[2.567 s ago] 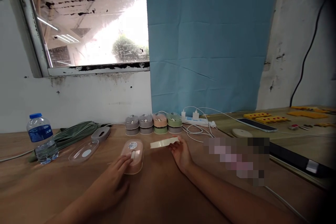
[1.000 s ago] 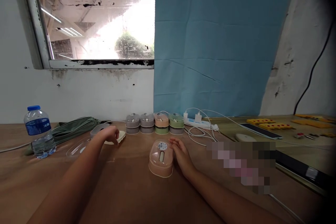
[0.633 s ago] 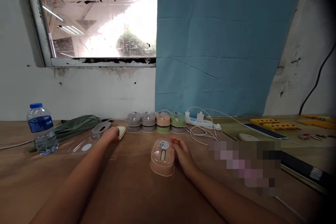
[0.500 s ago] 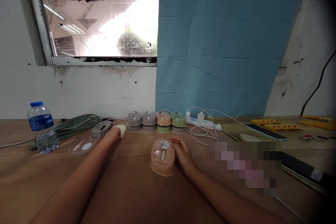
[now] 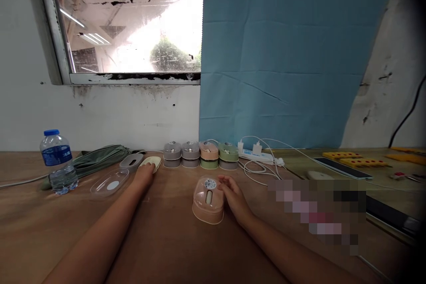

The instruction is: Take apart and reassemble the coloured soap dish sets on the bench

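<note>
My left hand (image 5: 143,174) reaches to the back left, its fingers lying over the near edge of a flat cream oval piece (image 5: 155,159); its thumb is hidden. The cream piece lies on the table beside a grey oval slotted lid (image 5: 131,163). My right hand (image 5: 233,193) rests at the right side of a pink soap-box-like case (image 5: 203,211), fingers apart and loosely bent, touching its edge. This case has a clear cover with a round label, and a pale strip shows in its slot. A clear oval cover (image 5: 106,185) lies left of my left forearm.
Small stacked cases in grey (image 5: 172,155), pink-green (image 5: 209,155) and green-grey (image 5: 228,155) stand in a row at the back. A water bottle (image 5: 58,164) and green bag (image 5: 100,162) are left. A power strip (image 5: 254,156), cables and a phone (image 5: 342,168) lie right.
My left hand has lowered over the cream piece, which now lies flatter beside the grey lid. My right hand stays against the pink case. The view has shifted slightly.
</note>
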Demonstrator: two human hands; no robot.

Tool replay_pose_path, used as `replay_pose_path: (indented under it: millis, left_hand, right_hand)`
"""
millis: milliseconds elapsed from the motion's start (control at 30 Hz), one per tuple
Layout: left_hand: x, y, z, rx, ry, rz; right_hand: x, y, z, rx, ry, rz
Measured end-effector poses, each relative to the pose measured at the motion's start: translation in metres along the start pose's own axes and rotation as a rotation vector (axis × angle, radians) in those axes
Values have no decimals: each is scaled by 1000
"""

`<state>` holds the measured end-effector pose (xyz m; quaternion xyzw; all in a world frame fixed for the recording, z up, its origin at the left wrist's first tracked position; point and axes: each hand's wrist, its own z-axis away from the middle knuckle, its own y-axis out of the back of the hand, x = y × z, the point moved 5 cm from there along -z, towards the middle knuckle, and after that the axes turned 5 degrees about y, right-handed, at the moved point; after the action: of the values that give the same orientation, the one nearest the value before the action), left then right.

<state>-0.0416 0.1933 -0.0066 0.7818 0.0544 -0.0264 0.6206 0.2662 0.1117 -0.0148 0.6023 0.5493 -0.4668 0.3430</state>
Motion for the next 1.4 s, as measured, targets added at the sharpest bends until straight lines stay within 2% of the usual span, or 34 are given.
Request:
replay_pose_path:
  millis: [267, 400, 533, 633, 667, 733, 800, 867, 933, 1000, 1067, 1133, 1200, 1400]
  left_hand:
    - [1, 2, 6, 42, 15, 39]
    - [7, 13, 11, 70, 71, 78]
    - [20, 48, 14, 144, 135, 145]
    - [42, 84, 23, 157, 64, 211]
    - [52, 94, 29, 129, 7, 250]
    - [79, 106, 46, -52, -180, 407]
    - [108, 109, 70, -260, -356, 444]
    - [131, 106, 93, -369, -463, 375]
    - [148, 101, 108, -326, -481, 294]
    - [160, 97, 116, -178, -484, 249]
    - [166, 95, 119, -45, -486, 226]
    - [167, 92, 117, 0, -474, 211]
    - [164, 91, 112, -16, -467, 209]
    - [146, 98, 99, -201, -502, 276]
  right_hand:
    - [3, -4, 2, -53, -15, 21]
    - [4, -5, 2, -85, -4, 48]
    - [3, -7, 3, -126, 21, 81]
    - [2, -8, 4, -143, 41, 100]
    - [2, -8, 4, -147, 47, 105]
    - [1, -8, 5, -157, 63, 126]
    - [0, -8, 6, -170, 95, 176]
    - [-1, -8, 6, -184, 139, 240]
    - [-2, -7, 5, -193, 176, 286]
    - [-1, -6, 4, -191, 193, 294]
    - [-1, -5, 4, -183, 192, 284]
    - [0, -5, 4, -174, 176, 265]
    - [-1, -5, 4, -160, 159, 236]
    - [-3, -6, 4, -118, 141, 138]
